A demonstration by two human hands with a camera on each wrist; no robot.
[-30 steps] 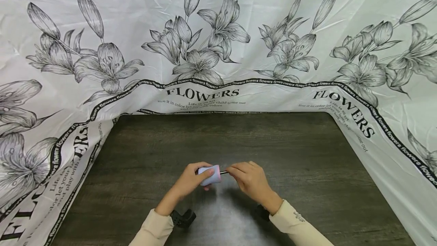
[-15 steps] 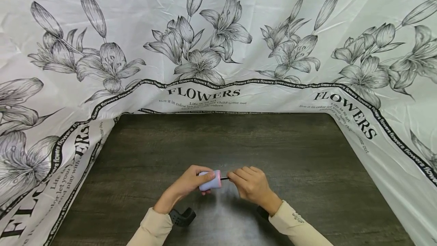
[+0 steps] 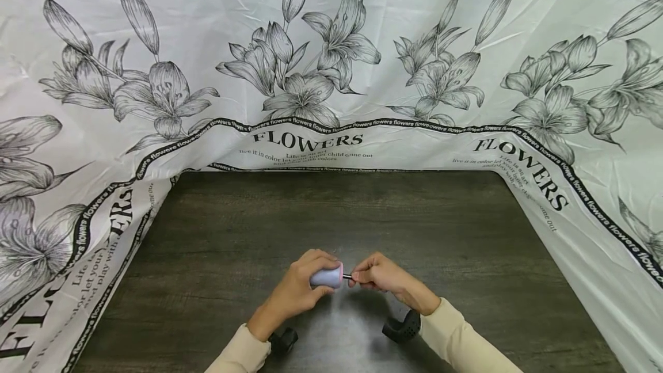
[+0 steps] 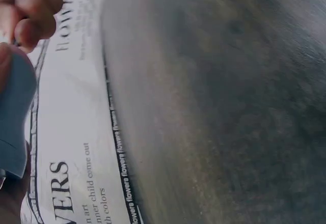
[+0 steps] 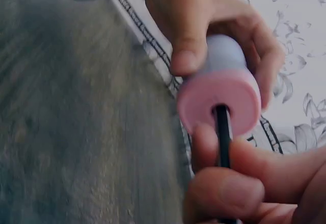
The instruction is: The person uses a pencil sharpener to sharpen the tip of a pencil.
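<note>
Over the table (image 3: 331, 212), the left hand (image 3: 295, 291) grips a purple case (image 3: 326, 278) whose pink end (image 5: 196, 99), at three o'clock, takes a black stick (image 5: 223, 140) the right hand (image 3: 388, 277) pinches: seemingly a turning or fitting step, next needing steady alignment.

Pale glare on tabletop (image 3: 331, 212), soft shadows below hands (image 3: 296, 289); wrist views dimmer, tabletop blurred.

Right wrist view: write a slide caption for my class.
Left hand grips a pale blue, pink-ended object; right hand pinches a dark rod set in its hole.
</note>
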